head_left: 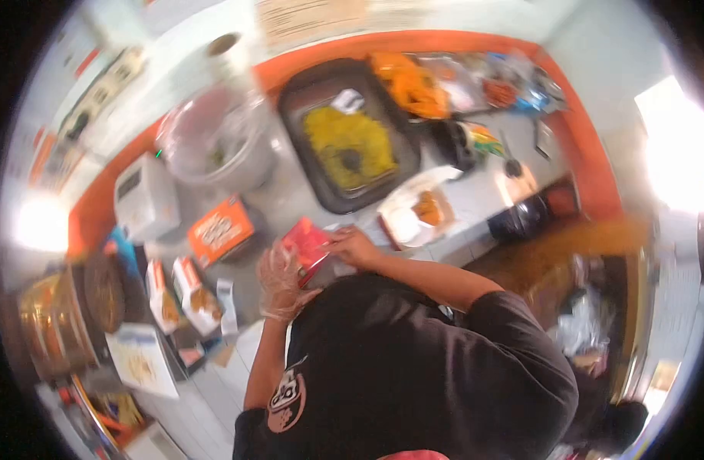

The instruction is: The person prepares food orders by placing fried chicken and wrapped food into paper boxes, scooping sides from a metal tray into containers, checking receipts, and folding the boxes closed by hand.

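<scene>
A red box (309, 247) is held between my two hands at the counter's near edge, close to my body. My left hand (281, 277), in a clear plastic glove, has its fingers wrapped round the box's left side. The bare fingers of my right hand (353, 248) are pressed together on the box's right edge. An orange printed box (221, 231) stands to the left of the red one. Right of my right hand lies an open white carton (416, 211) with brown food in it.
Behind my hands is a dark tray (301, 157) of yellow food. A plastic-lined white bucket (241, 161) and a white device (146, 198) stand at the left. Two food cartons (191, 285) are nearer left. Orange and clear bags (413, 86) lie at the back right, a dark bottle (518, 220) at right.
</scene>
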Motion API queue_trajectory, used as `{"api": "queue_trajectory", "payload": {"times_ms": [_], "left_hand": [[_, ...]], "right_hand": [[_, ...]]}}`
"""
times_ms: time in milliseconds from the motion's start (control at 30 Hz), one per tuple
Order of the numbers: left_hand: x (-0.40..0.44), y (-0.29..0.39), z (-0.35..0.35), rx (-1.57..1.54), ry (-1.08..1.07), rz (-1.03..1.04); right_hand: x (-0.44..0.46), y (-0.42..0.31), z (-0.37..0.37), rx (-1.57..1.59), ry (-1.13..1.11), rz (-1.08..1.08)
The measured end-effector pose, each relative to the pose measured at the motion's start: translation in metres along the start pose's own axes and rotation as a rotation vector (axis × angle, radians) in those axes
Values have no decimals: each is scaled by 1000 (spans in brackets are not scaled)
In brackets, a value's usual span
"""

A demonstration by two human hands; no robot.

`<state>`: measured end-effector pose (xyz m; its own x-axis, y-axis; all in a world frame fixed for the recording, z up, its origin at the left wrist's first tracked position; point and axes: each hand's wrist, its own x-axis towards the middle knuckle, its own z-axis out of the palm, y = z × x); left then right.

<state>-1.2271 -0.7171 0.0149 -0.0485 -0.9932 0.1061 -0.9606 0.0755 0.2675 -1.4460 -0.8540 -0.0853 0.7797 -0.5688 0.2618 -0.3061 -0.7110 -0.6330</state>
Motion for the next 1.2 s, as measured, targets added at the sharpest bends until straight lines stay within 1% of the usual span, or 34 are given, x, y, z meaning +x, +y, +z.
{"api": "queue_trajectory", "payload": {"times_ms": [67, 133, 167, 233, 267, 333, 367, 400, 433, 467, 500, 567, 633, 667, 767, 867, 967, 1067, 1167, 1200], "left_hand": [[15, 6, 13, 96, -73, -26], [25, 4, 20, 19, -35, -28], [28, 0, 22, -16, -16, -40], [29, 1, 12, -23, -83, -53], [29, 1, 6, -27, -120, -68], [32, 6, -1, 26, -135, -77], [31, 8, -2, 48, -145, -89], [31, 10, 0, 46, -140, -103], [31, 11, 1, 45, -135, -115], [31, 11, 3, 43, -128, -127], [30, 9, 7, 48, -94, -101], [29, 4, 15, 60, -28, -43], [33, 9, 6, 23, -89, -75], [32, 9, 4, 25, -111, -83], [29, 4, 7, 54, -149, -85], [31, 3, 9, 80, -128, -56], [30, 6, 10, 154, -94, -51], [29, 5, 10, 183, -132, -76], [29, 5, 17, 133, -115, -101], [28, 4, 20, 118, -110, -82]], "right_hand": [[-3, -8, -7, 35, -50, 98], [1, -17, -11, 80, -84, 181], [-1, -23, -16, 119, -50, 225], [-4, -57, -58, 202, 4, 300], [6, -82, -115, 507, -75, 435], [-4, -68, -159, 720, 213, 645], [-9, -64, -184, 740, 635, 584], [-25, -24, -204, 635, 877, 556], [-31, 3, -232, 281, 1088, 636], [-37, 30, -260, 97, 1145, 734], [-55, 88, -270, -137, 1241, 771], [-92, 175, -283, -364, 1095, 1031], [-110, 233, -285, -152, 942, 1157], [-114, 249, -288, -39, 861, 1211], [-124, 270, -298, 392, 720, 1174], [-120, 234, -305, 1070, 1239, 1008], [-135, 202, -305, 1124, 1304, 837], [-161, 185, -285, 778, 1207, 1128], [-172, 201, -265, 608, 1016, 1214], [-172, 213, -257, 516, 1024, 1089]]}}
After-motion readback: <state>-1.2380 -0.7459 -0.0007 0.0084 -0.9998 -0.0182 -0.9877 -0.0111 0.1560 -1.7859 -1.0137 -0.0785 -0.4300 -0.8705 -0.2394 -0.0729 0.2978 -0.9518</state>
